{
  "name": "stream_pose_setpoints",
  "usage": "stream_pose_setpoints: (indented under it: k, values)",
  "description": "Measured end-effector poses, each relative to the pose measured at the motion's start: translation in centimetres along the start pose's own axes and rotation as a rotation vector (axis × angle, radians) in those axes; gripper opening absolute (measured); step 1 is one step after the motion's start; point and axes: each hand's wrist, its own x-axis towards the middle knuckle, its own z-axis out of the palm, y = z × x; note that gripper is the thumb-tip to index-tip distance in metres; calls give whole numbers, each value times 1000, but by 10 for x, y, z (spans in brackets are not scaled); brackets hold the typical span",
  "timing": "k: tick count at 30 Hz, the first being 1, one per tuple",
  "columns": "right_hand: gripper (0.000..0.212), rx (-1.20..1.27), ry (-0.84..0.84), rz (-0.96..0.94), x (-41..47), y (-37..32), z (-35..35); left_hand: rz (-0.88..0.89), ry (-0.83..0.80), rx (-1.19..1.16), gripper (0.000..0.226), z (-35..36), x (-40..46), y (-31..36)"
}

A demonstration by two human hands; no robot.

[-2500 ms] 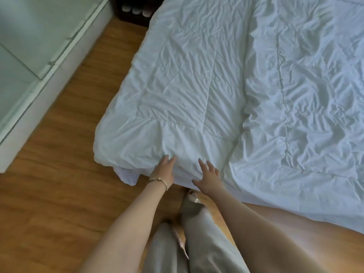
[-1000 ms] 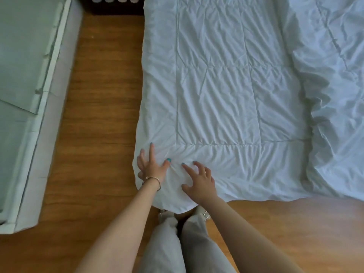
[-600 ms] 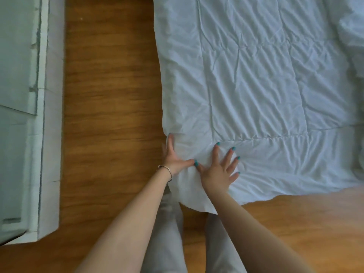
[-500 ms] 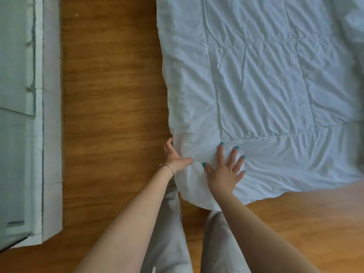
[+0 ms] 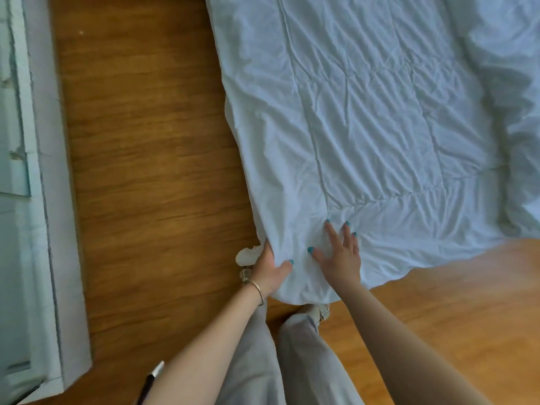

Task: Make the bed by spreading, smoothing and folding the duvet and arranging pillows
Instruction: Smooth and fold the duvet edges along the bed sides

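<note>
Left hand (image 5: 270, 271) grips the near-left corner of the white, crinkled, square-quilted duvet (image 5: 365, 127) hanging over the wooden floor (image 5: 146, 171), while the right hand (image 5: 340, 255) presses flat, fingers spread, beside it.

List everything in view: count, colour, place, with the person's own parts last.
duvet: one, white, wrinkled, spread over the bed, corner hanging toward the person
floor: one, brown wood, left of and below the bed
cabinet: one, pale, along the left edge
shoes: two, light, partly hidden under the duvet corner
bracelet: one, silver, on the left wrist
trousers: one pair, grey, bottom centre
left hand: one, grips the duvet's corner edge, thumb on top
right hand: one, teal nails, fingers spread flat on the duvet
</note>
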Motion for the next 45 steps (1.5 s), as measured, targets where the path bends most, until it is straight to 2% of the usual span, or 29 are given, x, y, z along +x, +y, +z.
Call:
stream_pose_setpoints:
  k: [4, 6, 9, 11, 14, 18, 20, 22, 25, 27, 29, 31, 34, 37, 41, 45]
  values:
    - [69, 459, -108, -86, -42, -9, -18, 73, -88, -65, 65, 16, -19, 32]
    - [74, 569, -99, -195, -66, -11, -37, 133, -129, -53, 67, 25, -21, 57]
    - [102, 430, -40, -345, -85, -1, -65, 254, -189, 7, 63, 46, -20, 100]
    - [110, 221, 65, -285, -88, 3, -89, 300, -234, 51, 62, 66, -20, 131]
    - [96, -4, 284, -171, -81, 10, -130, 358, -270, 91, 63, 105, -19, 173]
    - [75, -32, 476, -109, -60, 43, -195, 302, -324, 6, 60, 152, -13, 219]
    - [74, 24, 542, -125, -45, 68, -229, 414, -164, 111, 58, 170, -2, 237]
    - [81, 99, 577, -245, -28, 96, -261, 600, 97, 380, 74, 184, 17, 252]
    - [95, 129, 586, -434, -2, 148, -309, 766, 299, 759, 91, 215, 49, 286]
    - [92, 197, 586, -529, 15, 189, -340, 780, 406, 923, 84, 243, 68, 315]
    - [81, 274, 598, -613, 29, 230, -369, 738, 473, 988, 72, 270, 89, 354]
    - [68, 356, 622, -650, 41, 259, -388, 694, 452, 1159, 54, 285, 112, 392]
    - [60, 477, 640, -594, 59, 303, -418, 652, 420, 1382, 33, 334, 140, 430]
    - [57, 632, 679, -556, 81, 336, -447, 833, 447, 1324, 28, 383, 155, 468]
    - [56, 791, 752, -492, 107, 387, -502, 1088, 255, 1215, 42, 465, 177, 529]
    - [51, 847, 865, -385, 139, 455, -577, 1300, 164, 1158, 38, 589, 216, 594]
